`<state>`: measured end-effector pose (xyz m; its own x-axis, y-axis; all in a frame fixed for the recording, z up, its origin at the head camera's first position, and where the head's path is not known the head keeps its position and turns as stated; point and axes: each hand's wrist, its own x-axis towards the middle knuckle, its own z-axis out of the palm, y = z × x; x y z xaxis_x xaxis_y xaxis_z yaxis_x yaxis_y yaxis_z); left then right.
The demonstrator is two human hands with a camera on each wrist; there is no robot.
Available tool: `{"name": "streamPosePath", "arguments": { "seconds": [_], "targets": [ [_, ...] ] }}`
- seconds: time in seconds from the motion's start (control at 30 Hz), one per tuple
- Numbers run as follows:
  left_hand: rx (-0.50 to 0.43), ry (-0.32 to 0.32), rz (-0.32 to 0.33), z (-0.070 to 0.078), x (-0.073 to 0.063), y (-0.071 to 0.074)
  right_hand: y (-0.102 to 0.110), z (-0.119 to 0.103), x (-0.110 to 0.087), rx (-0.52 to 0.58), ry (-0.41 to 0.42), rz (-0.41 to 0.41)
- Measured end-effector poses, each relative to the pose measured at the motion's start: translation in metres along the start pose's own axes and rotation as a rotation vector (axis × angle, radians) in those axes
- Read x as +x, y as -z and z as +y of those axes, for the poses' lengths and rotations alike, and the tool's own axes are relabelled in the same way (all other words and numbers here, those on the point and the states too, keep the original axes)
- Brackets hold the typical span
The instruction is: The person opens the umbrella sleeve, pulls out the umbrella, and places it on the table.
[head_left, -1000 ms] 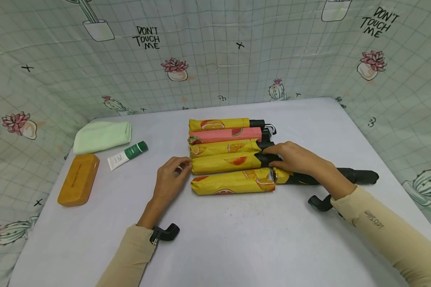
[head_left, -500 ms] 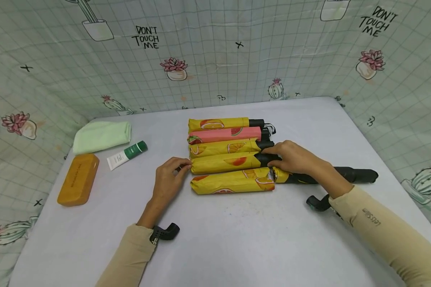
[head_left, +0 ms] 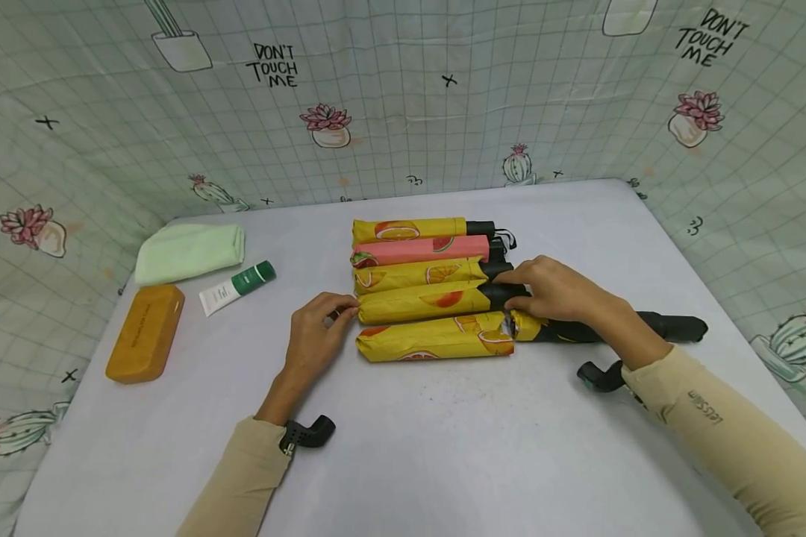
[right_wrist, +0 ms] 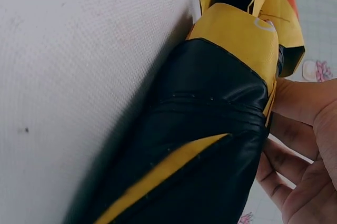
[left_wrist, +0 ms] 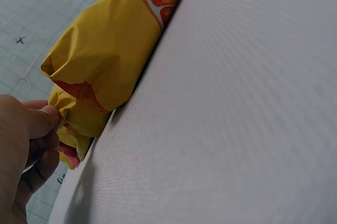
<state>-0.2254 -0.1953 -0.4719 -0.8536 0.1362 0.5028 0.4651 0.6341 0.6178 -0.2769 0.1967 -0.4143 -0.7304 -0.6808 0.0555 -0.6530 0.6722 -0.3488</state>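
Several folded umbrellas in fruit-print covers lie in a row on the white table. In the head view my left hand (head_left: 316, 332) pinches the left end of a yellow umbrella (head_left: 416, 304), second from the front. The left wrist view shows thumb and fingers on its gathered tip (left_wrist: 62, 116). My right hand (head_left: 560, 291) holds the same umbrella's black end (head_left: 504, 296) between thumb and fingers. Frontmost lies a yellow cover (head_left: 436, 339). At its open right end lies a long black umbrella (head_left: 665, 327) with a yellow tip, partly hidden under my right forearm.
Behind them lie another yellow umbrella (head_left: 419, 276), a pink one (head_left: 419, 250) and a yellow one (head_left: 410, 230). To the left are a pale green cloth (head_left: 191, 252), a green-and-white tube (head_left: 238, 288) and an orange-brown case (head_left: 145, 333). A patterned curtain (head_left: 403, 89) stands behind the table.
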Motion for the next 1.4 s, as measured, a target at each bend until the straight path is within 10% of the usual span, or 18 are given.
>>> {"name": "streamPosePath", "arguments": {
  "seconds": [1.4],
  "targets": [
    [-0.025, -0.035, -0.023, 0.001, -0.001, -0.001, 0.025, -0.003, -0.012, -0.096, 0.071, 0.035]
  ]
}}
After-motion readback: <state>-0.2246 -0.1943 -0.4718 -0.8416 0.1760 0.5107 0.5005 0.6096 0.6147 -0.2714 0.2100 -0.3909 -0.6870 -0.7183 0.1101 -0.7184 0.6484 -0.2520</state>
